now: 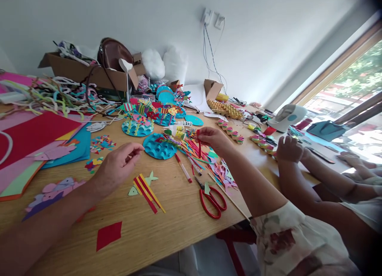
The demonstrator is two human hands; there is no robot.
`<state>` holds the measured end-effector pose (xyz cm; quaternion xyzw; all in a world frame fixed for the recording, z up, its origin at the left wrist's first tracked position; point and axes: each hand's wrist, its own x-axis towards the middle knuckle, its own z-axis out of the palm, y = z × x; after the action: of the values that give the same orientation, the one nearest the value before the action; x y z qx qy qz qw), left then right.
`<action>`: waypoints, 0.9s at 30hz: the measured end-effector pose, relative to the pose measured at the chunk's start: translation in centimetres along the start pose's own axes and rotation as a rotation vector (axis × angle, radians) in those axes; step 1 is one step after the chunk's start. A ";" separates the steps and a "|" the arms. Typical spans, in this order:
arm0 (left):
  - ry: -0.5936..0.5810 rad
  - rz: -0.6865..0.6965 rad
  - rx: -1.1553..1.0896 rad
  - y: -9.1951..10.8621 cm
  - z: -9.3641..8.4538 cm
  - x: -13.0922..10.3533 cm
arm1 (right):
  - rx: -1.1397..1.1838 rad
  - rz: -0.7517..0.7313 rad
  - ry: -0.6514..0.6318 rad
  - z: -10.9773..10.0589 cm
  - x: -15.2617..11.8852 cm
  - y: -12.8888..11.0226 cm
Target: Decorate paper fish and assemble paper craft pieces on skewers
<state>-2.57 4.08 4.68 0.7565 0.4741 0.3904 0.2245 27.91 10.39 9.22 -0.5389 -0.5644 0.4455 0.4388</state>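
Observation:
My right hand [212, 139] pinches a narrow red paper strip [199, 144] that hangs down above a heap of coloured strips. My left hand [127, 158] hovers over the table with its fingers curled together; whether anything is in them is hidden. Below and between my hands, a pale green paper fish [133, 191] lies under several red and yellow strips [149, 191]. Red-handled scissors [213, 202] rest open near the front edge, a small green scrap on them. A red paper piece [109, 236] lies at the near left. A round blue paper plate [160, 146] sits just beyond my hands.
Stacked coloured paper [38, 138] and paper fish [56, 192] lie at left. Behind stands a full cardboard box [86, 71]. A wooden stick [228, 196] and a red-capped pen [183, 168] lie near the scissors. Another person's hands [289, 149] are at right, near a white cap [287, 117].

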 end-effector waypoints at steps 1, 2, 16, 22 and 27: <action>-0.013 -0.017 -0.027 0.7 -0.3 0.1 | 0.016 0.011 -0.034 0.4 -0.6 -0.3; -0.036 -0.037 -0.059 1.5 -0.5 0.2 | 0.028 0.012 -0.066 0.9 -1.2 -0.6; -0.318 -0.071 -0.093 5.0 2.4 1.9 | 0.203 0.103 -0.404 9.3 -8.3 -0.8; -0.324 -0.172 -0.144 4.3 1.0 2.0 | 0.232 0.145 -0.386 9.4 -10.1 0.6; -0.353 -0.247 -0.195 3.9 0.8 1.9 | 0.236 0.212 -0.318 9.6 -11.2 2.0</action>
<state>0.70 4.06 7.66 0.7238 0.4767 0.2658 0.4222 19.37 -1.06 5.00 -0.4633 -0.5104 0.6315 0.3551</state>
